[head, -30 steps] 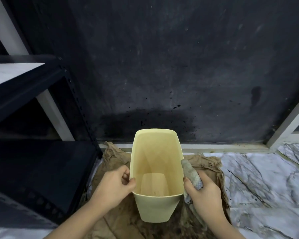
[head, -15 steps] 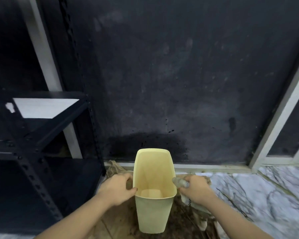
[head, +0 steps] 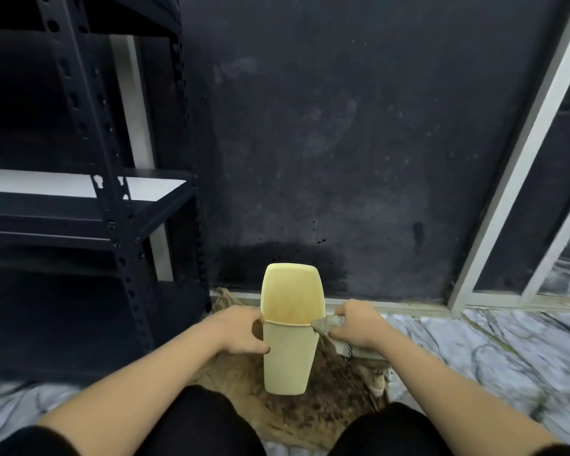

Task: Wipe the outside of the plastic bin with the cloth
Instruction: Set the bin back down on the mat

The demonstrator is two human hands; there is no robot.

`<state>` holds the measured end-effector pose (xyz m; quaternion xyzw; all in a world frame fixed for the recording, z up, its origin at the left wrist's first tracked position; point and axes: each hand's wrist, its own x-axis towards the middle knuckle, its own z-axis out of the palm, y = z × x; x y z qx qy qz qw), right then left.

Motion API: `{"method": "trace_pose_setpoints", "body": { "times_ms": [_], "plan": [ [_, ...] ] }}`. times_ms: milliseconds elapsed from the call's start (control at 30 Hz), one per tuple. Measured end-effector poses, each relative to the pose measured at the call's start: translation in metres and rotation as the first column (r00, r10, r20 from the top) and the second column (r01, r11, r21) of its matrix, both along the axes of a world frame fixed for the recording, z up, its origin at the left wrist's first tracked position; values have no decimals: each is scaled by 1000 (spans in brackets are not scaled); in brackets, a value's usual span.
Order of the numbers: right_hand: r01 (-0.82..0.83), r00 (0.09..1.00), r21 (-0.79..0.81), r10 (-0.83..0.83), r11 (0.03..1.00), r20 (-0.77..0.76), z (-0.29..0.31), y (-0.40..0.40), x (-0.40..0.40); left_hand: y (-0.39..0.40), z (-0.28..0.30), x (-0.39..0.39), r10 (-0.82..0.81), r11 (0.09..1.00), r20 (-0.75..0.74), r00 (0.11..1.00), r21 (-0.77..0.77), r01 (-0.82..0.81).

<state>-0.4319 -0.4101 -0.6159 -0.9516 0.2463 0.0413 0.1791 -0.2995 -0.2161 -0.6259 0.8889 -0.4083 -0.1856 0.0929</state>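
Observation:
A pale yellow plastic bin (head: 288, 357) stands upright on brown dirty paper, low in the middle of the view, its mouth tipped a little away from me. My left hand (head: 241, 330) grips its left side just under the rim. My right hand (head: 356, 327) is closed around a greyish cloth (head: 326, 322), which presses against the bin's right side at the rim. Part of the cloth hangs down below that hand.
A black metal shelf rack (head: 119, 205) stands close on the left. The dark stained wall (head: 343, 159) rises just behind the bin. Crumpled brown paper (head: 310, 413) with dirt covers the marble floor (head: 474, 350). A white frame (head: 520, 153) slants at the right. My knees show below.
The view has tilted up and pulled back, so the bin looks smaller and lower. My right hand with the cloth has slid up from the bin's lower right side to its rim.

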Motion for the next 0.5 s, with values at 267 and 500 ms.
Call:
{"method": "trace_pose_setpoints", "body": {
  "times_ms": [267, 500],
  "plan": [
    [28, 999, 91, -31, 995, 42, 6, -17, 22, -18, -1, 24, 6, 1000, -15, 1000, 1, -6],
    [92, 993, 165, -102, 982, 56, -12, -80, 96, -90, -11, 102, 29, 999, -46, 998, 46, -27]
  ]
}}
